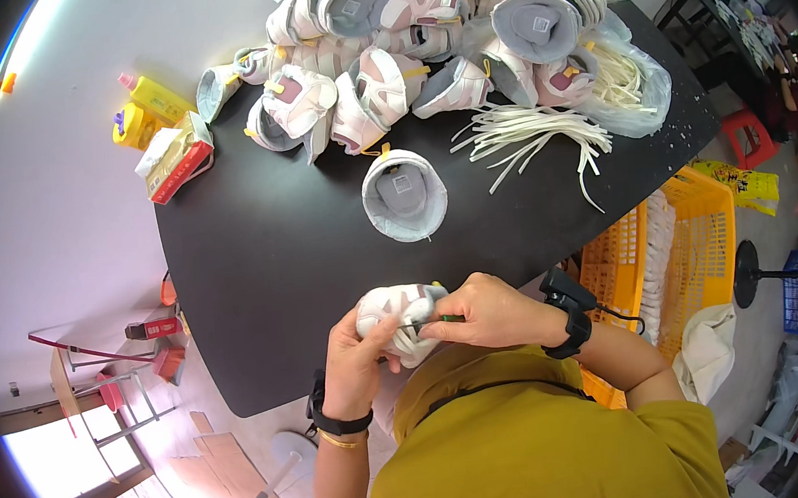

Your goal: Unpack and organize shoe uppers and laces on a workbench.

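My left hand is wrapped round a small white and pinkish shoe upper close to my body, at the table's near edge. In my right hand is a thin tool with a green handle. Its dark, narrow shaft reaches into the white strips at the upper's opening; the tip is too small to make out. Beyond my hands, a single shoe upper rests on the black table with its grey lining facing up. Loose white laces lie in a bundle further right.
Many shoe uppers are heaped at the table's far side, beside a plastic bag of laces. Yellow bottles and a tissue box stand far left. A yellow crate is right of the table; another person sits far right.
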`<state>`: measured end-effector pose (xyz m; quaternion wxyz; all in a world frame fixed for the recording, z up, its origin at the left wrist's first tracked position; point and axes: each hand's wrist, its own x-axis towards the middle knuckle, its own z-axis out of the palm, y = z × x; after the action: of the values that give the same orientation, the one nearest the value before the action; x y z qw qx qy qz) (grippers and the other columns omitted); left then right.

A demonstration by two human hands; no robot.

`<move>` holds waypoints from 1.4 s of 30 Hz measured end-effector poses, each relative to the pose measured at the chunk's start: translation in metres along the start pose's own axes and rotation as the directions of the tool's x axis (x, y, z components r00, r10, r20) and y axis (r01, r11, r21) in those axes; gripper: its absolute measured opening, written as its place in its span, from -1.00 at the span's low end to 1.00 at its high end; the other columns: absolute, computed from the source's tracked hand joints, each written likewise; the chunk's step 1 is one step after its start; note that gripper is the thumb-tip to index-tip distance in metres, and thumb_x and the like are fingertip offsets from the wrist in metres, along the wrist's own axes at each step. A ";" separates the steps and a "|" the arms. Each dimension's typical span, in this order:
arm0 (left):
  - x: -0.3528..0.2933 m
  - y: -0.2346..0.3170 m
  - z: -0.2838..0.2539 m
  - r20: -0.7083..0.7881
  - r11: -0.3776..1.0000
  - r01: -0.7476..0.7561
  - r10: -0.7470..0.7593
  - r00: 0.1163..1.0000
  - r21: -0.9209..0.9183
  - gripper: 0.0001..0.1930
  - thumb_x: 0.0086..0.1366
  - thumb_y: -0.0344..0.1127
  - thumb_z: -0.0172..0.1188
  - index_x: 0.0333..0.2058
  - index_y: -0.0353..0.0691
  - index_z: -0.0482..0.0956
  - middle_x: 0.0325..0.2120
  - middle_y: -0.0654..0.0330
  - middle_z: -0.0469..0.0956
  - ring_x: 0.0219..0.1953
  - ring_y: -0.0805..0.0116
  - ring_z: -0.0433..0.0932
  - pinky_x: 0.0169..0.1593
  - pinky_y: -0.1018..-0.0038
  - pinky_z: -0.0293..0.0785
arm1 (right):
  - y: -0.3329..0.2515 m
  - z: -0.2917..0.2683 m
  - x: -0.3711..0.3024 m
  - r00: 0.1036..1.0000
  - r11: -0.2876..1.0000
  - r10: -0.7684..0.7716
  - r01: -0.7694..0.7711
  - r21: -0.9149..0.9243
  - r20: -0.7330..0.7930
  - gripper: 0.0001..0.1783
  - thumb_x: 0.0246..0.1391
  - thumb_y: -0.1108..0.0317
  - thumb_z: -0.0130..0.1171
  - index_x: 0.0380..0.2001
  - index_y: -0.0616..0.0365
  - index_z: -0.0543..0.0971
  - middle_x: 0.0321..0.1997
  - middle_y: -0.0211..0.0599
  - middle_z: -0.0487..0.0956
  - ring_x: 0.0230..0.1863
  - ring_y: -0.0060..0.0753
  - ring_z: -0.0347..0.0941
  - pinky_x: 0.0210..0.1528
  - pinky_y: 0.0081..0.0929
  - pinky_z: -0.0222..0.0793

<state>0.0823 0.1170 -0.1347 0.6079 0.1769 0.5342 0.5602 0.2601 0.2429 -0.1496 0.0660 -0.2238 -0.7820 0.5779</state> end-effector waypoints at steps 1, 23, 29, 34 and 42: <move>0.001 0.002 0.001 -0.002 1.000 0.001 -0.001 1.000 -0.001 -0.77 0.31 -0.35 0.17 -0.12 -0.32 0.54 -0.33 0.21 0.60 -0.44 0.56 0.55 -0.54 0.67 0.43 | -0.003 -0.004 0.001 1.000 1.000 0.004 -0.004 -0.002 0.029 -0.73 0.05 0.15 0.24 -0.46 0.16 0.65 -0.70 -0.19 0.51 -0.69 -0.24 0.43 -0.54 -0.42 0.32; 0.001 -0.038 0.019 -0.277 0.873 -0.355 0.451 0.849 0.334 -0.74 0.27 -0.46 0.22 -0.08 -0.40 0.50 -0.16 0.25 0.47 -0.24 0.57 0.45 -0.15 0.63 0.40 | -0.015 0.035 0.013 0.943 0.475 0.308 -0.038 0.879 -0.126 -0.82 0.17 0.28 0.24 -0.23 0.13 0.61 -0.49 -0.70 0.46 -0.59 -0.90 0.17 -0.61 -0.79 0.05; 0.001 -0.033 0.012 -0.282 0.948 -0.253 0.300 0.911 0.193 -0.79 0.29 -0.40 0.22 -0.13 -0.35 0.58 -0.16 0.30 0.50 -0.22 0.58 0.44 -0.05 0.57 0.35 | -0.017 0.034 0.016 0.934 0.373 0.357 -0.133 0.918 -0.010 -0.82 0.16 0.26 0.24 -0.26 0.10 0.54 -0.53 -0.71 0.40 -0.65 -0.91 0.03 -0.64 -0.79 -0.10; -0.002 -0.021 0.014 -0.236 0.812 -0.373 0.511 0.827 0.449 -0.81 0.30 -0.41 0.21 -0.15 -0.35 0.58 -0.24 0.28 0.56 -0.36 0.58 0.46 -0.21 0.63 0.39 | -0.016 0.031 0.021 0.943 0.201 0.322 -0.159 0.967 0.088 -0.84 0.17 0.26 0.23 -0.29 0.07 0.51 -0.61 -0.73 0.30 -0.70 -0.87 -0.02 -0.65 -0.75 -0.14; 0.002 -0.017 0.019 -0.285 0.956 -0.294 0.288 0.914 0.022 -0.82 0.32 -0.42 0.17 -0.16 -0.40 0.56 -0.28 0.15 0.63 -0.37 0.49 0.58 -0.25 0.58 0.54 | -0.018 0.023 0.022 0.937 0.095 0.330 -0.154 0.983 0.115 -0.85 0.20 0.28 0.18 -0.29 0.11 0.49 -0.67 -0.70 0.24 -0.73 -0.81 -0.04 -0.66 -0.70 -0.14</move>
<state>0.1062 0.1205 -0.1423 0.4364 0.1652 0.5779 0.6696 0.2268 0.2277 -0.1436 0.1523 -0.2892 -0.1583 0.9317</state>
